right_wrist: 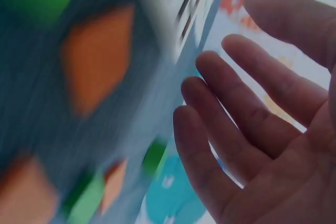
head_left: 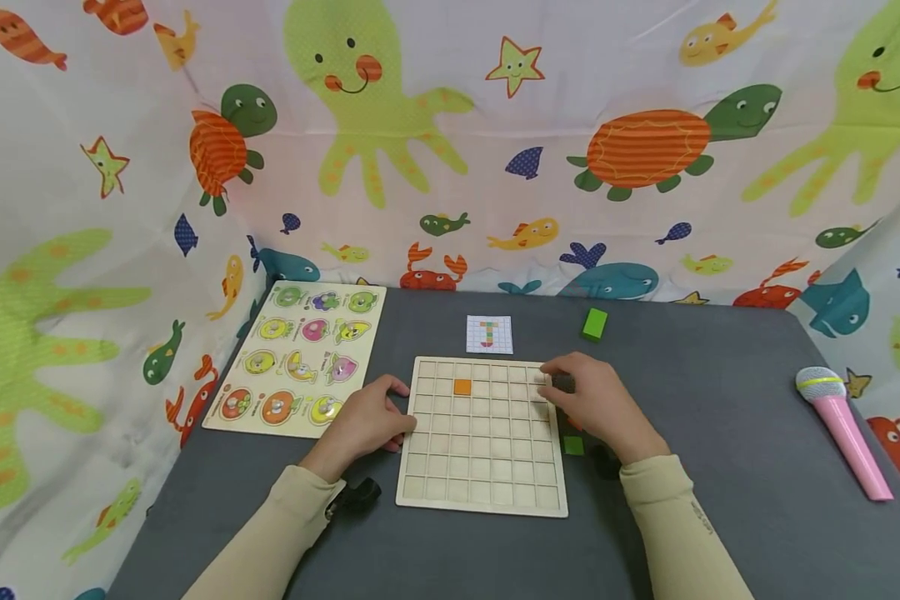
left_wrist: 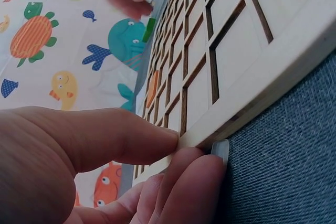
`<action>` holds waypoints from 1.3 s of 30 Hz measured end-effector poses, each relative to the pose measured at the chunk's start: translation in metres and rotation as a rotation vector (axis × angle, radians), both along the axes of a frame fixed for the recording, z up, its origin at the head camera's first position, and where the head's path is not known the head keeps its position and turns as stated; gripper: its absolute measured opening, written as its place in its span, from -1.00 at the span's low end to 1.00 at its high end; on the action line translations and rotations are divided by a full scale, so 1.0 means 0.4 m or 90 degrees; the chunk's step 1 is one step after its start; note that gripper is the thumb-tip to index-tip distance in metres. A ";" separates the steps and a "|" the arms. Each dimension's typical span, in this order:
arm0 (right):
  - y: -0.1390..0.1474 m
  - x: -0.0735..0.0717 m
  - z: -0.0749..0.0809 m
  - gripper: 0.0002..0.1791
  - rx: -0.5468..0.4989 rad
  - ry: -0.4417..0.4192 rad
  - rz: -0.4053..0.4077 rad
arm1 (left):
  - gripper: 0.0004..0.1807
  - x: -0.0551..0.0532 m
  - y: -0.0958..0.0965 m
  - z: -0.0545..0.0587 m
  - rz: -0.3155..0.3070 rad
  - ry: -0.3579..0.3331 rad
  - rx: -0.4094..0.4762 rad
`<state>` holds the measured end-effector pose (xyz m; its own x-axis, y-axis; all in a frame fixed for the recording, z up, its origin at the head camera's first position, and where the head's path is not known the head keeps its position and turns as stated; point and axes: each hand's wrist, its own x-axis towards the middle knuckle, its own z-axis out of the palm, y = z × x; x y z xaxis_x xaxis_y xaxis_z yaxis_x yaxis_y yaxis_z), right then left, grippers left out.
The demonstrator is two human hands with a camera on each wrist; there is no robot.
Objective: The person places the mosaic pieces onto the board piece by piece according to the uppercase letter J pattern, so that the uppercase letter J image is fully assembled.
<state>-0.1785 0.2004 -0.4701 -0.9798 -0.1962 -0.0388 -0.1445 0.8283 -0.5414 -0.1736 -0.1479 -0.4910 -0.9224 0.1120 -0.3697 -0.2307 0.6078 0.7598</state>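
Note:
In the head view a wooden grid board [head_left: 482, 450] lies on the grey table, with one orange square tile [head_left: 462, 387] in an upper row, left of centre. My left hand [head_left: 366, 423] pinches the board's left edge; the left wrist view shows the thumb [left_wrist: 131, 137] on the rim and fingertips against its side. Over the upper right corner of the board hovers my right hand [head_left: 600, 404]. Its fingers [right_wrist: 236, 98] are loosely spread in the right wrist view, with nothing between them. A green tile [head_left: 573, 445] lies beside the board, below that hand, and an orange tile [right_wrist: 100, 56] shows blurred.
A card with a coloured J pattern [head_left: 488, 335] lies behind the board, and a green block [head_left: 594, 324] stands to its right. On the left is a fruit puzzle board [head_left: 285, 383]; a pink toy microphone [head_left: 843, 433] lies far right. Printed cloth [head_left: 450, 108] walls the back.

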 end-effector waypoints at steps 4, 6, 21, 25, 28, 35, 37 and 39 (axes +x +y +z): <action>0.086 0.012 -0.004 -0.54 0.017 0.001 -0.067 | -0.49 -0.002 -0.001 0.000 -0.001 -0.003 -0.006; 0.121 0.014 -0.006 -0.53 0.022 0.002 -0.091 | -0.49 -0.002 0.000 0.001 0.000 -0.007 -0.008; 0.230 0.001 -0.032 -0.46 0.048 -0.042 -0.137 | -0.49 0.004 -0.004 0.000 0.013 -0.014 -0.004; 0.229 0.005 -0.036 -0.52 0.052 -0.042 -0.142 | -0.49 0.002 -0.001 -0.003 0.005 -0.007 0.006; 0.228 0.007 -0.039 -0.54 0.059 -0.043 -0.145 | -0.49 0.002 0.000 -0.005 0.001 -0.006 0.010; 0.223 0.005 -0.038 -0.61 0.066 -0.029 -0.143 | -0.50 0.000 -0.001 -0.006 0.001 -0.003 0.008; 0.220 0.004 -0.037 -0.59 0.070 -0.028 -0.146 | -0.50 -0.001 -0.002 -0.006 0.001 -0.002 0.010; 0.216 0.004 -0.034 -0.57 0.076 -0.030 -0.150 | -0.50 -0.001 -0.003 -0.004 0.000 0.000 0.012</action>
